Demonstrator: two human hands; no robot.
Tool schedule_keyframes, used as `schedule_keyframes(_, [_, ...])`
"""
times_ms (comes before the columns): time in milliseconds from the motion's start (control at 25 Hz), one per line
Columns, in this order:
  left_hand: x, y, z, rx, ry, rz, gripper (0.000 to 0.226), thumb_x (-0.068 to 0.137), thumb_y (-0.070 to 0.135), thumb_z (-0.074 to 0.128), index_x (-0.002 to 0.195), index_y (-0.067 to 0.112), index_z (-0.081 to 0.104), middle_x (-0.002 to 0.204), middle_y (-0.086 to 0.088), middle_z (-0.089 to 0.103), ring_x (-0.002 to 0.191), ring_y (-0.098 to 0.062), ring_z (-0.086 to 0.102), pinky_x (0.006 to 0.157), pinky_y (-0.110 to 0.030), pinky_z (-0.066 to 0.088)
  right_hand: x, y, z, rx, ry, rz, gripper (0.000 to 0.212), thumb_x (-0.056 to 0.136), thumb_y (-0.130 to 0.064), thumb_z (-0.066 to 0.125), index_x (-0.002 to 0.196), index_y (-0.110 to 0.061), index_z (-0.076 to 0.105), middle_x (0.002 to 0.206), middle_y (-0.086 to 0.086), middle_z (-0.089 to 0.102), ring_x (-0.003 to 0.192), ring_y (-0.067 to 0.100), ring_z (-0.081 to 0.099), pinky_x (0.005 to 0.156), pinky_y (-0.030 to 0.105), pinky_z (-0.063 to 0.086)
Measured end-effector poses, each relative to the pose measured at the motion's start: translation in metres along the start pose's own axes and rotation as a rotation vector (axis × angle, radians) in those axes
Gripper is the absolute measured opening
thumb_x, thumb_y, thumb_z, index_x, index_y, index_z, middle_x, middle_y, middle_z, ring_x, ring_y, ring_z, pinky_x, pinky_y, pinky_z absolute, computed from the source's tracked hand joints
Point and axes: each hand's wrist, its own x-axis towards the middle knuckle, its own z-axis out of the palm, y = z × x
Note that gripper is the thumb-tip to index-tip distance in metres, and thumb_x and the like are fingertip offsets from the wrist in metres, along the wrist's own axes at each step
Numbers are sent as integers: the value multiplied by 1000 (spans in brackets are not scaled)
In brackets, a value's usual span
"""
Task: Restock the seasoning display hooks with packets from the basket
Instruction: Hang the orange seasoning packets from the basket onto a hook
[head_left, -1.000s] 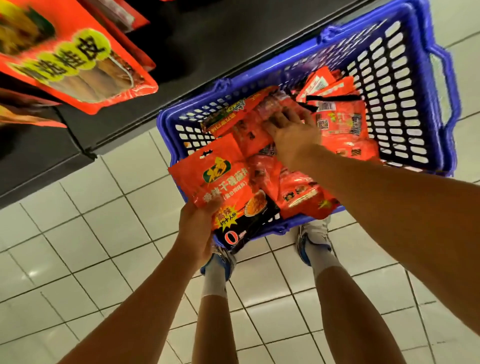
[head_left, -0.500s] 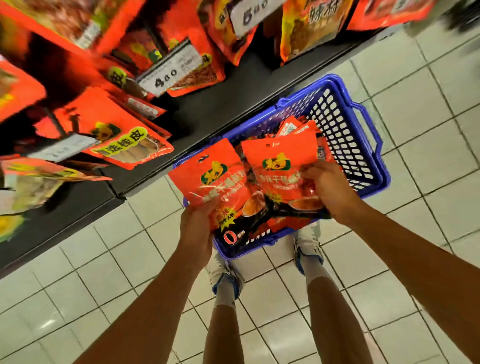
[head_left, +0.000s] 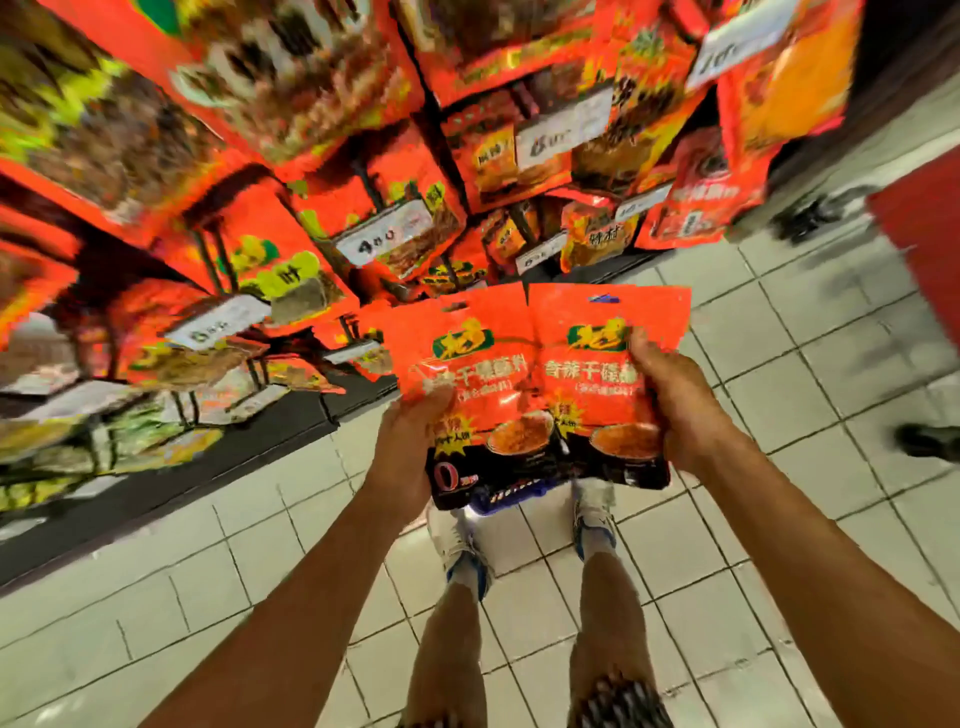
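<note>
Blurred hanging display behind two glossy orange-red, black-bottomed packets

Head camera looks steeply down, close above hands.

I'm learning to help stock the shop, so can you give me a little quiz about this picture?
1. True or false: each hand holds one red packet.
2. Where do the two packets sit relative to each other? A) stacked flat on the floor B) side by side, upright C) hanging on hooks
3. Fill in: almost hidden below the packets is a bit of the blue ____.

Key:
1. True: the left hand grips the left packet, the right hand grips the right packet.
2. B: held up before the display, not yet hung.
3. basket.
</note>
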Motion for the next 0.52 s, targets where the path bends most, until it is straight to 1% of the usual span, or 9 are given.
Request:
schedule_keyframes(40, [-18, 16, 5, 12, -8, 32, 11, 80, 15, 72, 84, 21, 81, 94, -7, 78, 87, -30, 75, 67, -35, 60, -21, -18, 7, -31, 5, -68, 33, 79, -51, 72, 95, -23, 78, 97, 8, 78, 81, 24, 77, 59, 40, 61])
schedule_keyframes(120, [-62, 55, 14, 30, -18, 120, 12, 76, 14, 75, 85, 20, 79, 94, -8, 77, 88, -31, 73, 71, -37, 60, -69, -59, 22, -62, 36, -204, 24, 86, -40, 71, 97, -19, 77, 97, 8, 78, 84, 25, 76, 71, 46, 62])
schedule_keyframes(200, [-108, 95, 20, 45, -35, 224, 22, 73, 20, 76, 94, 21, 77, 106, -11, 75, 96, -31, 72, 86, -44, 58, -118, -100, 38, -73, 43, -347, 14, 92, -30, 68, 99, -19, 74, 98, 5, 78, 87, 24, 75, 81, 47, 61])
schedule_keyframes(240, [-133, 117, 22, 50, -42, 278, 27, 72, 24, 76, 99, 21, 76, 113, -12, 73, 101, -31, 71, 93, -48, 56, -143, -122, 47, -88, 27, -432, 11, 93, -27, 67, 100, -21, 73, 99, 3, 78, 89, 23, 74, 82, 45, 60])
schedule_keyframes(280, [-156, 138, 23, 50, -72, 339, 29, 73, 27, 75, 101, 22, 76, 116, -13, 72, 103, -30, 71, 95, -49, 55, -168, -142, 58, -113, -1, -526, 11, 94, -25, 66, 102, -22, 73, 100, 1, 78, 90, 21, 74, 82, 42, 60])
schedule_keyframes(360, [-196, 169, 22, 38, -139, 451, 22, 77, 31, 73, 98, 25, 77, 106, -9, 76, 94, -25, 74, 83, -43, 59, -213, -173, 82, -213, -81, -690, 12, 93, -31, 67, 100, -28, 76, 98, -3, 78, 88, 16, 73, 77, 37, 59])
schedule_keyframes(400, [-217, 186, 20, 29, -141, 517, 22, 78, 33, 73, 98, 24, 76, 102, -7, 77, 90, -24, 75, 77, -40, 60, -238, -189, 97, -264, -120, -773, 11, 92, -38, 68, 98, -36, 77, 96, -7, 78, 86, 13, 73, 75, 34, 60])
schedule_keyframes(480, [-255, 220, 12, 21, -128, 644, 24, 76, 35, 77, 97, 23, 76, 97, -6, 78, 86, -21, 75, 74, -39, 59, -283, -216, 129, -321, -153, -906, 15, 88, -53, 61, 95, -50, 74, 92, -17, 77, 84, 4, 72, 72, 25, 59])
schedule_keyframes(520, [-272, 239, 7, 20, -129, 715, 22, 75, 37, 77, 94, 26, 78, 94, -4, 78, 84, -20, 75, 73, -39, 60, -301, -228, 145, -334, -158, -967, 17, 87, -56, 57, 94, -54, 73, 89, -22, 76, 81, -3, 70, 71, 19, 57])
